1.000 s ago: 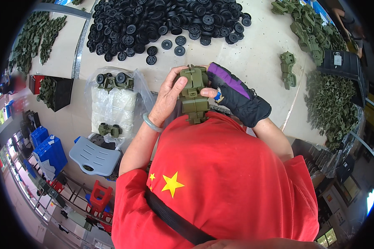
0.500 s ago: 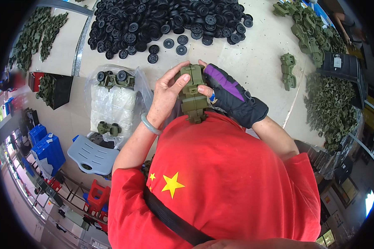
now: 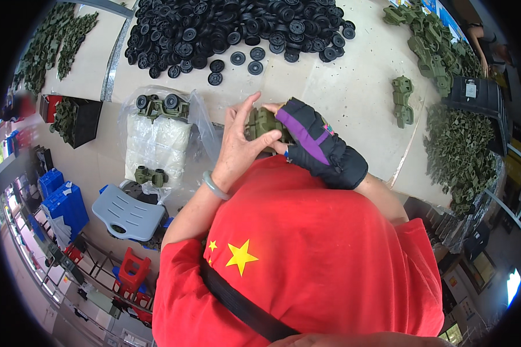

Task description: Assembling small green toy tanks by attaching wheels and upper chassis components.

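In front of my chest I hold an olive-green plastic toy vehicle body (image 3: 261, 122). My left hand (image 3: 236, 140), with a pale bangle at the wrist, curves round its left side. The thumb lies across the part's near end, and the index finger is raised beside it. My right hand (image 3: 312, 134), in a black and purple glove with bare fingertips, grips the right side. Its fingers are at the far end and the thumb at the near end. Both hands hide much of the part.
Black toy wheels (image 3: 237, 29) are heaped beyond my hands. A green vehicle body (image 3: 403, 101) lies to the right, near piles of small green parts (image 3: 460, 150). At left, bodies with wheels (image 3: 162, 107) rest on a plastic-wrapped bundle (image 3: 156, 144). A grey stool (image 3: 127, 214) stands below.
The vehicle body has been tipped, so less of its length shows. My right hand has turned over its right side, and my left index finger has lifted.
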A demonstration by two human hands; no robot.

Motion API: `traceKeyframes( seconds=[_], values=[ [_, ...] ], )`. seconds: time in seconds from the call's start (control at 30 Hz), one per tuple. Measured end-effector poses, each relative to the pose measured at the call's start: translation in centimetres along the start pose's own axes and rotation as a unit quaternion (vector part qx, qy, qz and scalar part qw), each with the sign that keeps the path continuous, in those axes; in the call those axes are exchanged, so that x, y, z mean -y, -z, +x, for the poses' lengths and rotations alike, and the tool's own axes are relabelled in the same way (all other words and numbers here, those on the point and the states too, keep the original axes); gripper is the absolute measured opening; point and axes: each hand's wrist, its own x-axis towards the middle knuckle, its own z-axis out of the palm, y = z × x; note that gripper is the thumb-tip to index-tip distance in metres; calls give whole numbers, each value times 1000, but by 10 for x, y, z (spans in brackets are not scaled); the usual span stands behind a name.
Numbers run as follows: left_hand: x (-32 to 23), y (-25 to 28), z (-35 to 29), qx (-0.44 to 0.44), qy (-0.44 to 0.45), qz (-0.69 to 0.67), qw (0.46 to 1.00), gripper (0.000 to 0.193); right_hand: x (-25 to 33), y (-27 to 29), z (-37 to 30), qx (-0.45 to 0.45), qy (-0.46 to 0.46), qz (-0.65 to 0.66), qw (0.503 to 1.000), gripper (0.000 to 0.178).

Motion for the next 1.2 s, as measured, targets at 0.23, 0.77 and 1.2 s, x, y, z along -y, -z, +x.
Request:
traceKeyframes(
  seconds=[0.23,0.77,1.2],
  values=[
    [6,31,-4,115,-146,-62,981,58,7,-4,-15,-1,23,-11,1000,58],
    [11,10,-26,20,-205,39,978,48,2,-20,-33,10,1,-4,1000,50],
    [10,15,-25,42,-174,-6,984,44,2,5,-12,33,-58,114,991,52]
  ],
)
